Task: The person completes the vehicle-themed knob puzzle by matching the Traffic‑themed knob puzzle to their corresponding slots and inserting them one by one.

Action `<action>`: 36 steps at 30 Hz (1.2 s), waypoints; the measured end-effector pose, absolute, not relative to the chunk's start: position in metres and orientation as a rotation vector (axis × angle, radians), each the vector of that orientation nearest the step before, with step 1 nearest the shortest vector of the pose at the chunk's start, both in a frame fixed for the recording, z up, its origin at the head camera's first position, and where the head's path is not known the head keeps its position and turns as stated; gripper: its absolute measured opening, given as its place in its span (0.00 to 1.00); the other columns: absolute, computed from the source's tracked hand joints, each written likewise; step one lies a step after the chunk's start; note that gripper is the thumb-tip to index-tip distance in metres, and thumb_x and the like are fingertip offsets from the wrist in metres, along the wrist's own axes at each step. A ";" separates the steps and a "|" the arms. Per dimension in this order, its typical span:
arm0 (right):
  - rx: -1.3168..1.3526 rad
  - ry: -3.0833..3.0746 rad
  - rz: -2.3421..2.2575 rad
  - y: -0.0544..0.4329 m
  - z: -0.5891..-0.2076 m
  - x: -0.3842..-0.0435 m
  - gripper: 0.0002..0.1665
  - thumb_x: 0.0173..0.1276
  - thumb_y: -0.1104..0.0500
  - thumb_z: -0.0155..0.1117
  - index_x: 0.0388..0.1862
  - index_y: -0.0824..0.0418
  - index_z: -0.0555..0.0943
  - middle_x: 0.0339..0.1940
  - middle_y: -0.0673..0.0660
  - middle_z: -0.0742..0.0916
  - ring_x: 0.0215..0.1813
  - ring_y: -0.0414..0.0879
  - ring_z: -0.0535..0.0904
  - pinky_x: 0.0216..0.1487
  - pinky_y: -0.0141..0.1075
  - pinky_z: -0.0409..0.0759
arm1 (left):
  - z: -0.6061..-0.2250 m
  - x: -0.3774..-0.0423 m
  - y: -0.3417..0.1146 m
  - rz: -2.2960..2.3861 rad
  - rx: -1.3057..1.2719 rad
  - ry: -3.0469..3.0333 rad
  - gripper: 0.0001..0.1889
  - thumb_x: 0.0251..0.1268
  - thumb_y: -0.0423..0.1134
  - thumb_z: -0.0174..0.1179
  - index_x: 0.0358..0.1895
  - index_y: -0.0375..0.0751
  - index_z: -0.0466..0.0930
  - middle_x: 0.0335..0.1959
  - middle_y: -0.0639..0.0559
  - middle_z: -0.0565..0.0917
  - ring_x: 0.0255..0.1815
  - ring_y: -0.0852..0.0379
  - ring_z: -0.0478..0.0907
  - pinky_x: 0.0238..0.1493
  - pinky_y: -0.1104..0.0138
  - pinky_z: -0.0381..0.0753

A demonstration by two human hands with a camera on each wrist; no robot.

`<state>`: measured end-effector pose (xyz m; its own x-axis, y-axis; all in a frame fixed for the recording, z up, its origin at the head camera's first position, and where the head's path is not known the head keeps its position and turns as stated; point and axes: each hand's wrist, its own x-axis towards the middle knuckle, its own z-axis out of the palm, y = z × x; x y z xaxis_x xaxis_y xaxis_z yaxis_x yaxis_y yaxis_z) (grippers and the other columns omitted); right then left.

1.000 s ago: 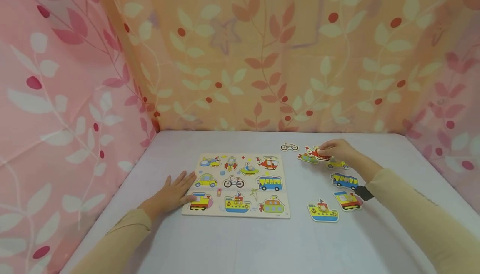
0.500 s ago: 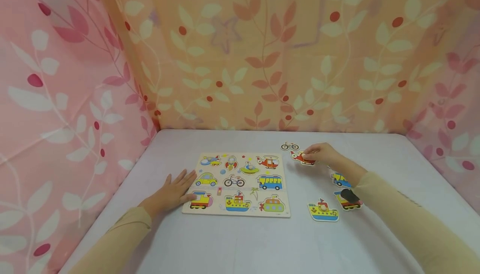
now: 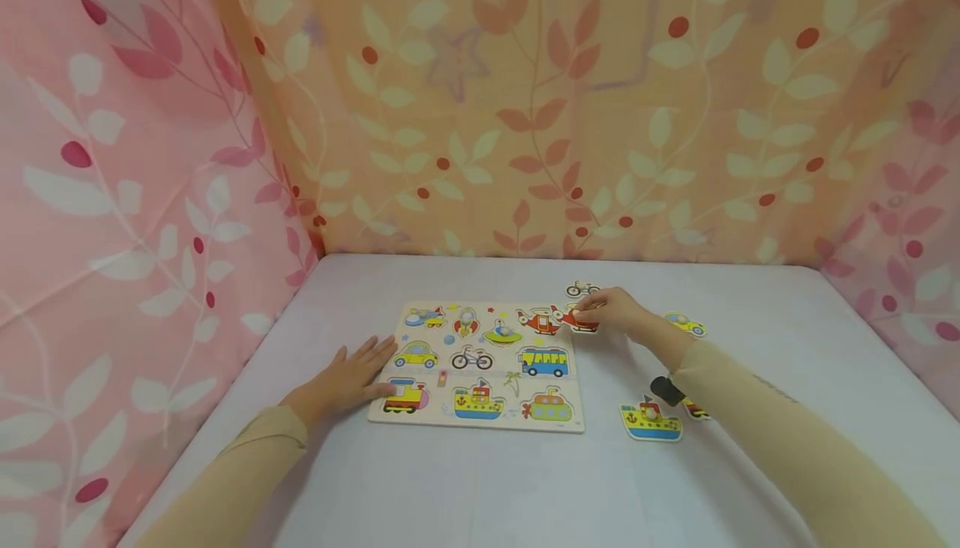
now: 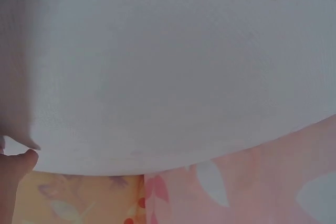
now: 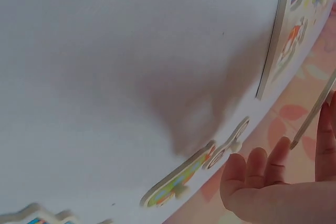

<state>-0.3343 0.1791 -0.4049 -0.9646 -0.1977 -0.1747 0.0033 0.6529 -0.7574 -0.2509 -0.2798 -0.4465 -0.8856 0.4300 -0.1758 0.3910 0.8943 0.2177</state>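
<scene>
Right of centre, the right hand (image 3: 617, 313) pinches a red, helicopter-shaped wooden piece (image 3: 577, 322), perhaps keeping its edges free, while the outstretched left hand (image 3: 347, 379) seemingly steadies the cream, rectangular wooden board (image 3: 491, 377) at lower centre.

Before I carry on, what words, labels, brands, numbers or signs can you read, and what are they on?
None can be read.
Puzzle board: tiny marks near its lower right corner, too small to read.
Right sleeve: a faint dark mark, too blurred to tell if it is lettering.
</scene>
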 end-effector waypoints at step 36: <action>-0.067 2.690 -1.025 0.116 -0.423 -0.358 0.13 0.63 0.54 0.71 0.41 0.62 0.86 0.42 0.57 0.83 0.47 0.53 0.72 0.39 0.36 0.70 | -0.448 -0.249 -0.282 0.313 0.638 2.833 0.46 0.67 0.66 0.49 0.77 0.38 0.48 0.79 0.43 0.49 0.78 0.38 0.39 0.67 0.32 0.39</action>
<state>-0.3581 0.1156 -0.4227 -0.9649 -0.1347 -0.2255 0.0495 0.7497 -0.6600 -0.2493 -0.2818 -0.4480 -0.8816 0.4419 -0.1659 0.3951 0.8831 0.2531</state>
